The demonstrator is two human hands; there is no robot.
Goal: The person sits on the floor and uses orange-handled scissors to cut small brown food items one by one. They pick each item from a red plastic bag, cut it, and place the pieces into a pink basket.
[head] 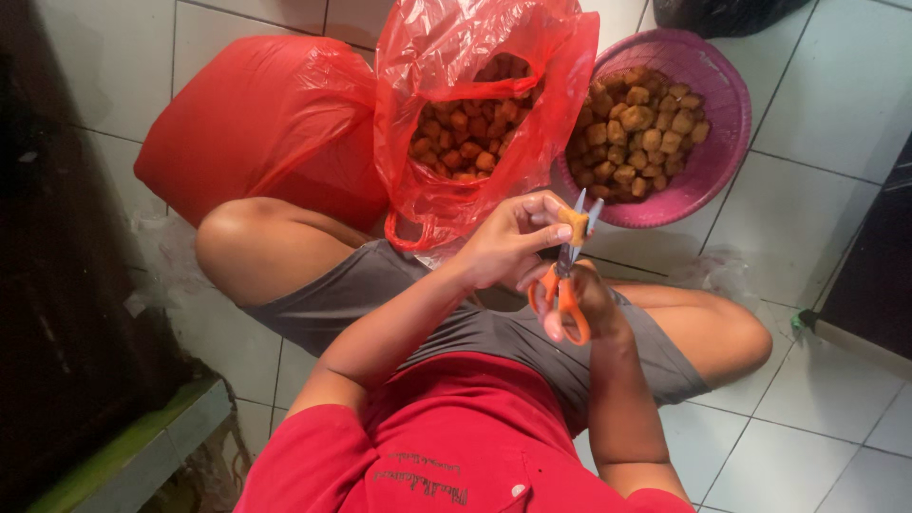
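My left hand pinches a small golden-brown fried piece at its fingertips, above my lap. My right hand grips orange-handled scissors; their blades point up and straddle the piece. Just beyond the hands stands an open red plastic bag holding several brown fried pieces. A pink plastic basket to its right holds several more of the same pieces.
A full, closed red plastic bag lies at the left behind my knee. I sit cross-legged on a white tiled floor. A dark cabinet runs along the left, and another dark object stands at the right edge.
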